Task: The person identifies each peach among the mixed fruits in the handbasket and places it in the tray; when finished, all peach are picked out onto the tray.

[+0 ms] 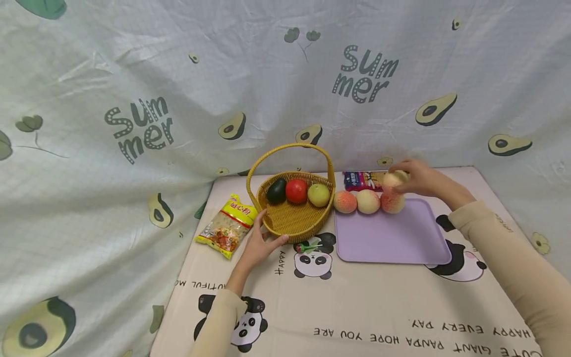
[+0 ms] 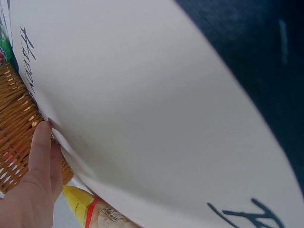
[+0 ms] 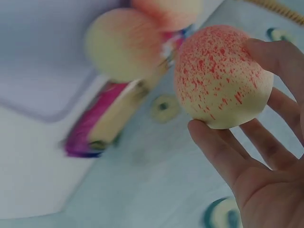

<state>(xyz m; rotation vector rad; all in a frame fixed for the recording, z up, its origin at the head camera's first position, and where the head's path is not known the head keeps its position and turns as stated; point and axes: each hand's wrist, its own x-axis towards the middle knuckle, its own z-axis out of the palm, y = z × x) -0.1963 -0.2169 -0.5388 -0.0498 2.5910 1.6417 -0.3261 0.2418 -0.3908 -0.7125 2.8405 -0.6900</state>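
My right hand (image 1: 418,179) grips a peach (image 3: 221,78) with thumb and fingers spread around it, above the far edge of the lilac tray (image 1: 392,238). Three more peaches sit in a row along that edge, with the middle peach (image 1: 368,201) paler than its neighbours. My left hand (image 1: 262,246) touches the wicker basket (image 1: 292,220) at its near left side, straight fingers against the woven wall in the left wrist view. Inside the basket lie a dark green avocado (image 1: 276,191), a round red fruit (image 1: 296,191) and a yellow-green fruit (image 1: 318,195).
A yellow food packet (image 1: 228,225) lies left of the basket, partly behind my left hand. Behind the peaches is a purple snack packet (image 1: 357,180). A small red and green item (image 1: 308,247) lies before the basket. The basket's handle (image 1: 290,146) arches upward; a curtain hangs behind.
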